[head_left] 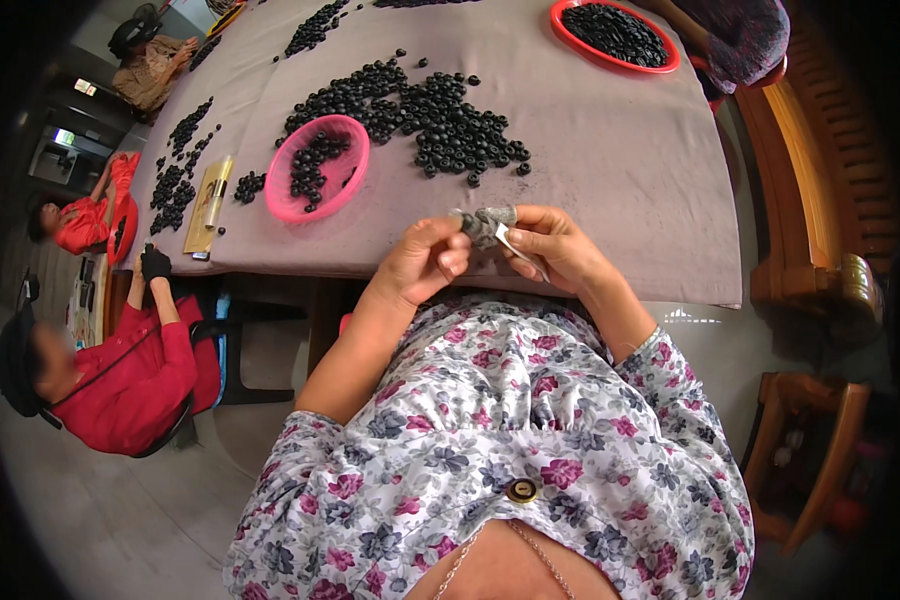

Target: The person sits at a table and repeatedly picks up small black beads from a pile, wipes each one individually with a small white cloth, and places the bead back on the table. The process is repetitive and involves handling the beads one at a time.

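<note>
Both my hands are raised together over the near edge of the table. My left hand is closed, its thumb and curled fingers pinching at the end of a small grey, mottled, cloth-like piece. That piece reaches across to the index finger of my right hand; whether it is wrapped around the finger I cannot tell. Between the thumb and fingers of my right hand a thin white strip is gripped, its tail hanging down. Beyond my hands lies a large heap of round black beads, and a pink basket holds more of them.
A greyish-pink cloth covers the table. Left of the basket lies a gold-coloured packet. A red tray holds dark flat pieces at the far right. Co-workers sit along the left side, one in a red top. A wooden bench stands right.
</note>
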Motion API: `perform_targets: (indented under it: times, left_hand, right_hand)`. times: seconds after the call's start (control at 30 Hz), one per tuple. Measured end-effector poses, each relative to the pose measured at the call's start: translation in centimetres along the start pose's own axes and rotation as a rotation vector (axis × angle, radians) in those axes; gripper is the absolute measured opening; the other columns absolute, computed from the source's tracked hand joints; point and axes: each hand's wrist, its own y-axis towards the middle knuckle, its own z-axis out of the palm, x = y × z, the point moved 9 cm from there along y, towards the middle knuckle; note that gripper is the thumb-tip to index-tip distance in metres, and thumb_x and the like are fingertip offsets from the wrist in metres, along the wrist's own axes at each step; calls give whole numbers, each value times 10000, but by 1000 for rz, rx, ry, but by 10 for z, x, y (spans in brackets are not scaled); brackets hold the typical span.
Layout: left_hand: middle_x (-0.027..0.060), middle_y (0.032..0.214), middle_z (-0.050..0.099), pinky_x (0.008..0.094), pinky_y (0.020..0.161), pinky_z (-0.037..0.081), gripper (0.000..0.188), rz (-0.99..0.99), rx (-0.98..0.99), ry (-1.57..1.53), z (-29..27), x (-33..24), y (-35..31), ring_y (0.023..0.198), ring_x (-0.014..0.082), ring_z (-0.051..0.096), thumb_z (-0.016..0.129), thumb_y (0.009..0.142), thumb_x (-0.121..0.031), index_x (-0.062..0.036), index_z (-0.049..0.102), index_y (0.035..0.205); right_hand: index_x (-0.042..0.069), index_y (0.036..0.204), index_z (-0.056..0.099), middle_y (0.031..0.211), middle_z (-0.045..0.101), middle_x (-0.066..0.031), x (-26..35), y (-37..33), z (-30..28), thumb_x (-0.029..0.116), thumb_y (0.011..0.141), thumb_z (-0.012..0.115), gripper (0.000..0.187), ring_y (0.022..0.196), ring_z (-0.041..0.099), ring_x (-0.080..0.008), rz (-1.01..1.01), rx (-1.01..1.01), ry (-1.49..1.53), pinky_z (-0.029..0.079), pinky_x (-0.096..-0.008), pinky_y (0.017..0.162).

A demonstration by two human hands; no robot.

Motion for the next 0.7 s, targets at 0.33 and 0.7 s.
perform_targets:
  times: [0.33, 0.7]
  left_hand:
    - [-1, 728, 573, 199, 538, 420, 233, 429, -304, 516, -10, -118, 3, 585, 51, 518, 649, 904, -253, -24, 631, 943]
    - [111, 786, 572, 423, 624, 479, 240, 690, -381, 2012, 47, -75, 43, 724, 333, 595, 719, 765, -220, -38, 565, 791]
  right_hand:
    - [-16, 996, 615, 756, 600, -51, 3, 0, 4, 101, 916, 613, 142, 547, 537, -81, -4, 45, 39, 439, -199, 485]
    - [-4, 999, 617, 758, 592, -41, 4, -2, 6, 115, 917, 617, 144, 555, 533, -77, 1, 30, 40, 436, -198, 500]
